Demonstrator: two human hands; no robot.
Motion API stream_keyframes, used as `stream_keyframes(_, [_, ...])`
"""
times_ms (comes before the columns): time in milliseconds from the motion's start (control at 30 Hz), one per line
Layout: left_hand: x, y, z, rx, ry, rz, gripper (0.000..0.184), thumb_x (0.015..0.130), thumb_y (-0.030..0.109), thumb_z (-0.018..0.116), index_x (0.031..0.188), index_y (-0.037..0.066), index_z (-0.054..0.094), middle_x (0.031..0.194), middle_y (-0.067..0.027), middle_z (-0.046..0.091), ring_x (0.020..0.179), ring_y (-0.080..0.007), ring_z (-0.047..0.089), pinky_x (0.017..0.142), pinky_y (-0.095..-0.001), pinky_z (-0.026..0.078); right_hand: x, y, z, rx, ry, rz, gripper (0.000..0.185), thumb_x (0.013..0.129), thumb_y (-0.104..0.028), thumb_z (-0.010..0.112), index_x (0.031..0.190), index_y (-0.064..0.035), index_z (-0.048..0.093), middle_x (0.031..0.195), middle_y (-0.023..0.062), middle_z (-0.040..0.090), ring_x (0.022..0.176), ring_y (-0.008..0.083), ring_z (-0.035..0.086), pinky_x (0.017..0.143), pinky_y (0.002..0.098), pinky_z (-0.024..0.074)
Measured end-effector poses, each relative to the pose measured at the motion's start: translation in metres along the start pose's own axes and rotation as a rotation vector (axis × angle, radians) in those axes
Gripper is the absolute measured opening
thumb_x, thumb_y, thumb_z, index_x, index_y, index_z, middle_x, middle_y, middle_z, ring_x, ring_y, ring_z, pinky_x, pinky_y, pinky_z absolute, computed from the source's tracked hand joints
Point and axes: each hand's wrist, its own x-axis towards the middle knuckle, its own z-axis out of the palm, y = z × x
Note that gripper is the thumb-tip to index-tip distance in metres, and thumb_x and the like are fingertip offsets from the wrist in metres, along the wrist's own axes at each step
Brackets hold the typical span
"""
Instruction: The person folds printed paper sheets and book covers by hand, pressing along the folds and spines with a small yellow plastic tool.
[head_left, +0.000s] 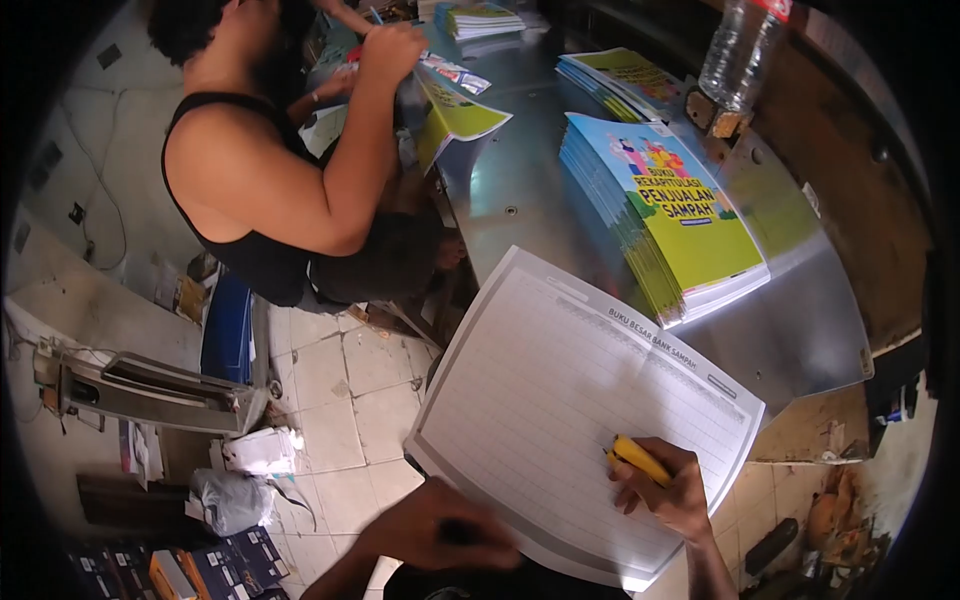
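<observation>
A large printed sheet spread [580, 400], headed "BUKU BESAR BANK SAMPAH" with ruled table lines, lies open in front of me, its far side over the metal table's edge. My right hand [665, 485] is closed around a small yellow tool [640, 460] with a dark end, which looks like a stapler, above the right half of the spread. My left hand [455, 525] is at the near left edge of the paper, dark and blurred, so its fingers cannot be made out.
On the metal table [510, 200] stands a stack of colourful booklets [690, 215], with another stack [630, 85] behind it and a plastic bottle [735, 60]. At left, a person [260, 180] in a black tank top works over a booklet [450, 120]. A plastic bag [235, 500] lies on the floor side.
</observation>
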Motion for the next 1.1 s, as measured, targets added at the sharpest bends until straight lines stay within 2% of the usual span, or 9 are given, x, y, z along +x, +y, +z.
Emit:
stream_keyframes(33, [0.022,0.005,0.018,0.091,0.203,0.053,0.022,0.092,0.016,0.077,0.112,0.007,0.074,0.103,-0.0096,0.076,0.091,-0.0209,0.074,0.080,-0.0331,0.059,-0.001,0.000,0.000,0.011,0.007,-0.010,0.030,0.093,-0.006,0.076,0.117,0.0098,0.067,0.087,0.0148,0.074,0.063,0.0159,0.072,0.053,0.0269,0.0602])
stream_keyframes(67, [0.037,0.004,0.032,0.281,0.286,-0.055,0.028,0.089,0.010,0.080,0.115,0.005,0.071,0.112,-0.0117,0.074,0.103,-0.0253,0.072,0.094,-0.0395,0.057,-0.003,0.000,0.000,0.014,0.008,0.005,0.030,0.093,-0.006,0.076,0.117,0.0100,0.068,0.086,0.0145,0.074,0.063,0.0156,0.072,0.053,0.0267,0.0600])
stream_keyframes(133, [0.056,-0.010,0.056,0.453,0.345,-0.010,0.037,0.092,0.014,0.076,0.126,0.004,0.065,0.120,-0.0140,0.070,0.113,-0.0299,0.066,0.099,-0.0422,0.054,-0.004,0.001,-0.002,0.021,0.017,0.006,0.030,0.093,-0.006,0.077,0.116,0.0103,0.068,0.085,0.0142,0.074,0.063,0.0153,0.072,0.052,0.0266,0.0599])
stream_keyframes(167, [0.060,-0.018,0.064,0.466,0.338,-0.002,0.037,0.092,0.014,0.076,0.126,0.004,0.065,0.120,-0.0140,0.070,0.113,-0.0299,0.066,0.099,-0.0422,0.054,-0.004,0.001,-0.003,-0.011,0.019,-0.036,0.028,0.093,-0.004,0.075,0.115,0.0113,0.067,0.085,0.0145,0.073,0.062,0.0162,0.071,0.052,0.0270,0.0589])
stream_keyframes(233, [0.059,-0.030,0.079,0.710,0.396,0.098,0.044,0.094,0.015,0.073,0.134,0.003,0.059,0.127,-0.0163,0.066,0.119,-0.0336,0.061,0.101,-0.0432,0.051,-0.007,0.004,-0.004,-0.038,0.030,-0.074,0.027,0.094,-0.002,0.073,0.115,0.0123,0.066,0.084,0.0147,0.072,0.060,0.0171,0.071,0.051,0.0273,0.0579])
stream_keyframes(300, [0.057,-0.033,0.085,0.718,0.375,0.109,0.044,0.094,0.014,0.072,0.135,0.003,0.058,0.127,-0.0170,0.066,0.119,-0.0344,0.061,0.101,-0.0437,0.051,-0.006,0.005,-0.004,-0.014,0.063,-0.051,0.029,0.091,-0.005,0.078,0.113,0.0110,0.069,0.082,0.0134,0.075,0.062,0.0144,0.072,0.052,0.0260,0.0590])
stream_keyframes(800, [0.058,-0.039,0.099,0.660,0.384,0.129,0.044,0.095,0.004,0.067,0.138,0.001,0.056,0.130,-0.0197,0.061,0.120,-0.0396,0.057,0.104,-0.0461,0.050,-0.004,0.011,-0.003,-0.008,0.083,-0.097,0.028,0.090,-0.005,0.079,0.111,0.0103,0.069,0.086,0.0137,0.076,0.060,0.0138,0.071,0.052,0.0254,0.0587])
stream_keyframes(1000, [0.062,-0.037,0.093,0.600,0.398,0.089,0.045,0.092,0.005,0.072,0.134,0.003,0.057,0.129,-0.0142,0.064,0.117,-0.0355,0.060,0.100,-0.0435,0.053,-0.004,0.005,-0.002,-0.010,0.092,-0.080,0.028,0.090,-0.005,0.079,0.111,0.0097,0.069,0.086,0.0131,0.076,0.060,0.0136,0.071,0.052,0.0254,0.0587])
stream_keyframes(1100, [0.073,-0.041,0.078,0.589,0.338,0.097,0.045,0.092,0.005,0.072,0.135,0.005,0.057,0.125,-0.0125,0.066,0.115,-0.0328,0.062,0.099,-0.0412,0.054,-0.004,0.006,-0.004,0.012,0.079,-0.098,0.027,0.090,-0.005,0.079,0.111,0.0094,0.069,0.087,0.0133,0.076,0.061,0.0137,0.072,0.053,0.0254,0.0591])
